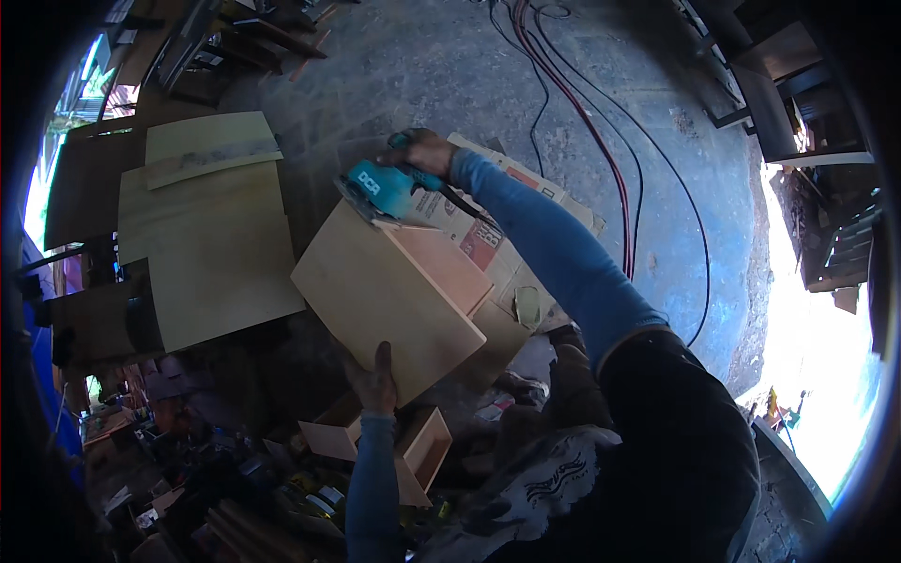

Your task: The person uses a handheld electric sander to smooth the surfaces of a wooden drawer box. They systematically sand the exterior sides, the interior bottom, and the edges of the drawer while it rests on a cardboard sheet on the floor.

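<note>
A person sands a plywood box (394, 291) that rests on flattened cardboard (488, 235) spread over the concrete floor (450, 66). The right hand (427, 150) wraps around a teal sander (380, 188), which sits at the box's far corner, pad on the wood. The left hand (375, 380) lies flat against the near edge, fingers spread, bracing the box. Doing this well seems to call for a level pad, light even pressure and a firm brace, lest the corner round over.
</note>
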Motion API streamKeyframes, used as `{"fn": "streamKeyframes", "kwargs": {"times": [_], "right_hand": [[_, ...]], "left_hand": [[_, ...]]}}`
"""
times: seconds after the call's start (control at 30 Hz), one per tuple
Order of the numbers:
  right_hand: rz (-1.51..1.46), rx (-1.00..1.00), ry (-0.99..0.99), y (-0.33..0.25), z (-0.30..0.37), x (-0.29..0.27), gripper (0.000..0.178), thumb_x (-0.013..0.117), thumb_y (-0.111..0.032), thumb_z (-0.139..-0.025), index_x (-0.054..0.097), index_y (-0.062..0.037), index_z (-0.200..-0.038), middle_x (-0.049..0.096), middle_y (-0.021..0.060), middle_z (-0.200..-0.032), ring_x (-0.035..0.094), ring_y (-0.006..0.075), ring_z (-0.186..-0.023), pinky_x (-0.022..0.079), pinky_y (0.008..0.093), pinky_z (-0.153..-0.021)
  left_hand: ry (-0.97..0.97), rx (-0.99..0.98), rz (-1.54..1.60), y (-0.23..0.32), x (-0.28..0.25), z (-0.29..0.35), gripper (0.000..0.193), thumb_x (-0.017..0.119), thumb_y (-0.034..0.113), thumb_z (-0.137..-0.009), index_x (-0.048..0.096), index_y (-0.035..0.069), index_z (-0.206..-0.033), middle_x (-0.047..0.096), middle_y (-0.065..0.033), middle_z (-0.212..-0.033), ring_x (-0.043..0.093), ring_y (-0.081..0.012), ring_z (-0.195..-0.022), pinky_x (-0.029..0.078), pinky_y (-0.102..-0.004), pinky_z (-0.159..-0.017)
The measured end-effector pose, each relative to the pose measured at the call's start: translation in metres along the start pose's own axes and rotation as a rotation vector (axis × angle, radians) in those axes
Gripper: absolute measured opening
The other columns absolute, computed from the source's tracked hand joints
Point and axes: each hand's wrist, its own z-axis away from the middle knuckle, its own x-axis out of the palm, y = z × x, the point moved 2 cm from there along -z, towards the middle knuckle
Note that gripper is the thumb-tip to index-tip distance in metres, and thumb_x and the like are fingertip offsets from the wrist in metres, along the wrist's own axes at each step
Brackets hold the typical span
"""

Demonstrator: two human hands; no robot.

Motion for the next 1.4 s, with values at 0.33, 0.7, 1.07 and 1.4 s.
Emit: {"fn": "streamKeyframes", "kwargs": {"times": [0.33,0.7,1.07,1.4], "right_hand": [[-0.042,0.104,-0.122,0.024,0.174,0.015,0.067,0.082,-0.050,-0.084,0.060,-0.0015,-0.123,0.067,0.0110,-0.107,0.067,0.0212,-0.094,0.056,0.0378,-0.086],[0.665,0.513,0.257,0.107,0.486,0.042,0.057,0.073,-0.034,-0.083,0.052,-0.0136,-0.131,0.064,0.0282,-0.114,0.067,0.0523,-0.097,0.054,0.0567,-0.088],[0.544,1.133,0.678,0.179,0.702,0.131,0.050,0.074,-0.029,-0.082,0.051,-0.0057,-0.120,0.063,0.0341,-0.116,0.064,0.0538,-0.106,0.053,0.0589,-0.091],[0.277,1.181,0.952,0.228,0.734,0.204,0.077,0.085,-0.032,-0.069,0.047,-0.0017,-0.129,0.066,0.0287,-0.116,0.066,0.0440,-0.111,0.054,0.0517,-0.093]], "left_hand": [[0.152,-0.135,0.147,0.009,0.013,0.019,0.083,0.075,0.031,-0.096,0.031,-0.004,-0.157,0.048,-0.0215,-0.149,0.052,-0.0303,-0.132,0.043,-0.0416,-0.110],[-0.263,-0.285,0.727,-0.029,0.019,-0.041,0.053,0.061,0.031,-0.104,0.048,-0.002,-0.144,0.063,-0.0170,-0.131,0.069,-0.0312,-0.112,0.059,-0.0432,-0.092],[-0.325,-0.417,1.100,0.047,-0.093,-0.107,0.042,0.039,0.021,-0.111,0.047,-0.006,-0.141,0.059,-0.0236,-0.136,0.057,-0.0416,-0.129,0.049,-0.0602,-0.108],[-0.032,-0.632,1.260,-0.088,-0.099,-0.098,0.052,0.042,0.015,-0.106,0.035,-0.003,-0.154,0.035,-0.0290,-0.157,0.035,-0.0474,-0.147,0.032,-0.0670,-0.120]]}}
